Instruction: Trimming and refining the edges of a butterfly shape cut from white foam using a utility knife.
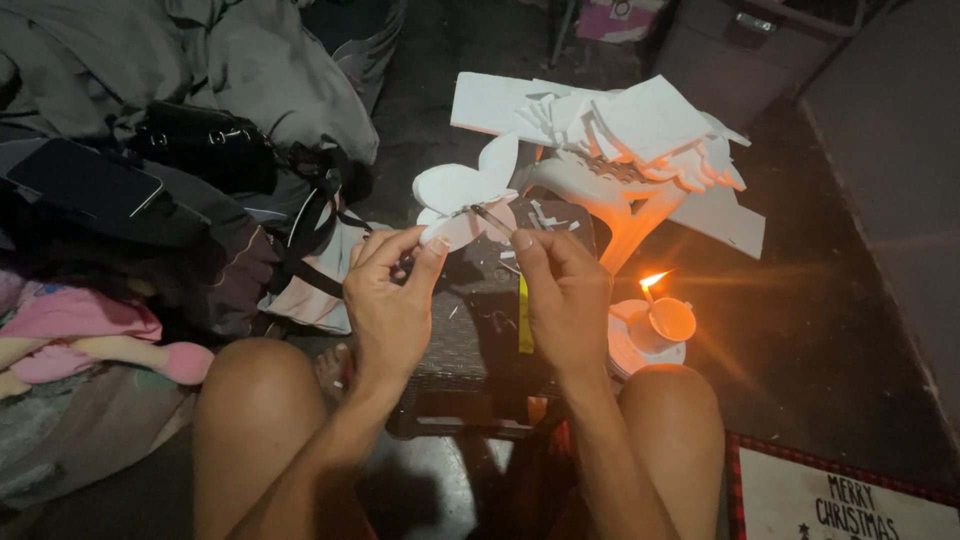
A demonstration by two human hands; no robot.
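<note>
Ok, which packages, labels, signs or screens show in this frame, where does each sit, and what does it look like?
Phone: far left, lying on the heap of dark bags; flat dark rectangle, screen off.
Printed mat or sign: bottom right corner on the floor, beside the person's knee; pale panel with dark lettering and a red and black checked border.
Label: top edge, on a dark bin; pink and white, too blurred to tell more.
No packages show.
</note>
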